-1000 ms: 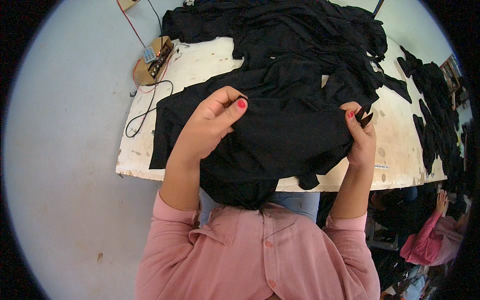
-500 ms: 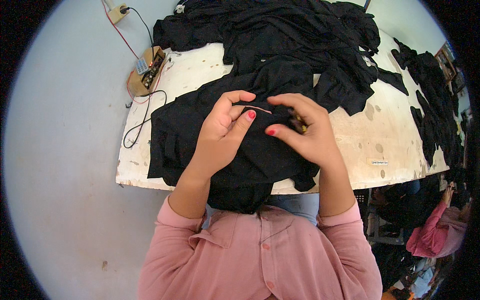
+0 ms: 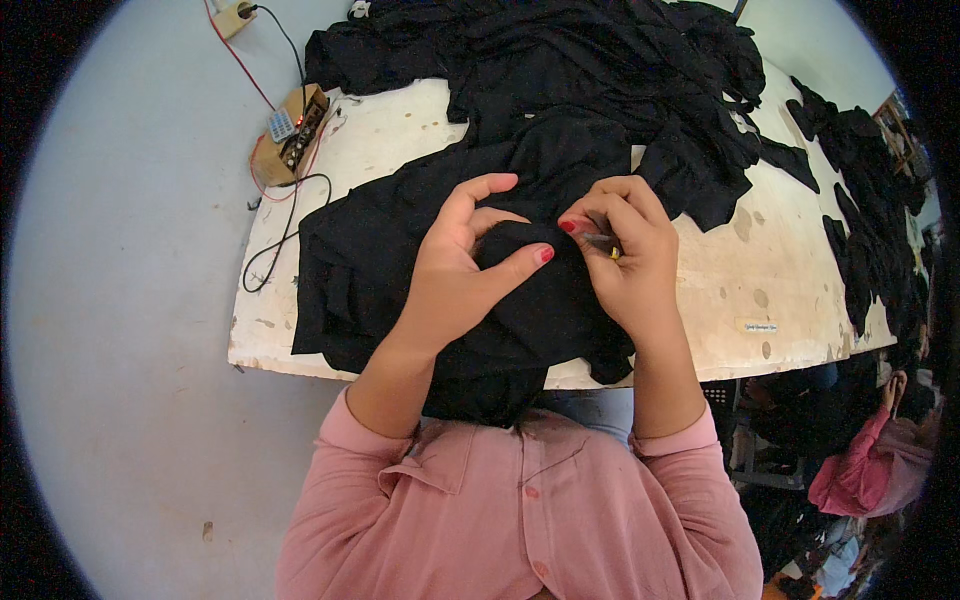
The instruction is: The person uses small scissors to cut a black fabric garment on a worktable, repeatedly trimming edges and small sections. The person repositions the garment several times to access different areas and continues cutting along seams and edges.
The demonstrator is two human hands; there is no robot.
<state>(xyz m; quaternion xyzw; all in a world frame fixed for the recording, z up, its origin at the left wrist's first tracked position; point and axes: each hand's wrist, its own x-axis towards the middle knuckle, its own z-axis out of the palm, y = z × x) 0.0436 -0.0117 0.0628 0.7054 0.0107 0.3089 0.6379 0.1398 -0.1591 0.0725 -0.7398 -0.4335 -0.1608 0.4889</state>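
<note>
A piece of black cloth (image 3: pixel 400 220) lies spread over the table's near side and hangs past its front edge. My left hand (image 3: pixel 465 255) has a raised fold of this cloth between its thumb and the fingers behind, while the index finger stands free. To its right, my right hand (image 3: pixel 635 250) is closed, thumb and index finger pinched together at the cloth. Inside that palm is a small tool (image 3: pixel 600 240) with grey metal and a bit of yellow, like thread snips; most of it is hidden by the fingers.
More black garments (image 3: pixel 590 60) are heaped at the back of the pale, stained table (image 3: pixel 720 290). At the left edge a brown box (image 3: pixel 290 140) with wires stands near the wall. Black pieces (image 3: pixel 855 200) lie farther right. Another person in a pink sleeve (image 3: pixel 850 475) is at the lower right.
The right hand has closed from a spread curl into a pinch. The left thumb has moved right across the cloth, which now bulges between thumb and fingers. A thin pinkish strip between the hands no longer shows.
</note>
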